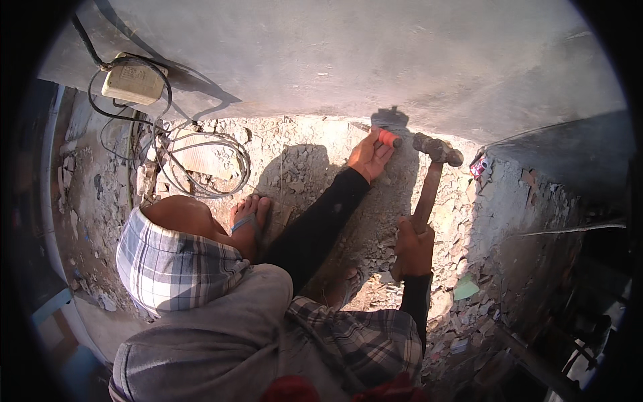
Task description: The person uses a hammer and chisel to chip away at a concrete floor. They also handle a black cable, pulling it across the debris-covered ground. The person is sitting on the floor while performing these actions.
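Observation:
My left hand (368, 159) is closed around a chisel (388, 138) with a red-orange grip, low against the base of the grey wall (321, 60). Its thin metal blade points left along the foot of the wall, and its dark butt end faces right. In my right hand (413, 249) is a hammer (427, 191), gripped near the lower end of its wooden handle. The worn metal head sits to the right of the chisel's butt, with a gap between them. Broken rubble (301, 167) covers the ground under both hands.
A beige box (134, 82) with dark cables rests by the wall at the upper left. A coil of grey cable (244, 157) lies below it. My sandalled foot (249, 216) is near the coil. To the right are a crushed red can (478, 167) and a green shard (465, 288).

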`<state>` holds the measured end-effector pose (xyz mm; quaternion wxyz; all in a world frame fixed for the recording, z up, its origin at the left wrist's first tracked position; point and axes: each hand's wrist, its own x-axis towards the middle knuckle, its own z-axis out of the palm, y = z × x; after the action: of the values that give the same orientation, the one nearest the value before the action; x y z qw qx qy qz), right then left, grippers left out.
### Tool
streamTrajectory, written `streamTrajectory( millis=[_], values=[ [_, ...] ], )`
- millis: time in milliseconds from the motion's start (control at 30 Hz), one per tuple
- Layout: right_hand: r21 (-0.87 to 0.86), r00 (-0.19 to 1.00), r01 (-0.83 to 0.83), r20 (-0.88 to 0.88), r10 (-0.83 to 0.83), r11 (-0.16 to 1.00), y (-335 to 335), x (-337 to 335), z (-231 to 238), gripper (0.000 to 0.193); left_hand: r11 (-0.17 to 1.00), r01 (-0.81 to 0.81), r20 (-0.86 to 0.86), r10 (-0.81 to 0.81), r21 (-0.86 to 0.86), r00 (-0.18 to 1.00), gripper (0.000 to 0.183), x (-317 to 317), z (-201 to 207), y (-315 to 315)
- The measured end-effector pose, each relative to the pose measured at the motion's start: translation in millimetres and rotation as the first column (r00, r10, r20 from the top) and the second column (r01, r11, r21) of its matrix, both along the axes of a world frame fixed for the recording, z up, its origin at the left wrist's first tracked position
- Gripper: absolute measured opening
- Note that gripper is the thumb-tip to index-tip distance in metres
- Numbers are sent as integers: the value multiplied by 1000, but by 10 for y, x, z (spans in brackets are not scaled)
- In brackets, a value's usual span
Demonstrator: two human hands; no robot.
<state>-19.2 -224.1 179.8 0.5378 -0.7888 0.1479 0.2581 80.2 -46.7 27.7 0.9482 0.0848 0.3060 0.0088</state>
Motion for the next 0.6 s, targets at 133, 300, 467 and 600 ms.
streamTrajectory(
  millis=[133,300,467,600],
  values=[
    [359,765,77,577,-287,930,-17,224,1228,20,998,-34,65,38,-60,997,38,108,14,61],
    [688,623,-39,584,-520,725,296,402,570,27,996,-32,15,33,-88,999,38,166,207,10],
    [-152,990,-138,-8,139,979,-138,40,-434,29,987,158,157,-158,13,975,28,-20,-555,111],
    [-196,998,-50,18,55,979,-778,-465,-340,26,949,314,-104,-311,22,945,17,-619,-518,-325]
  ],
)
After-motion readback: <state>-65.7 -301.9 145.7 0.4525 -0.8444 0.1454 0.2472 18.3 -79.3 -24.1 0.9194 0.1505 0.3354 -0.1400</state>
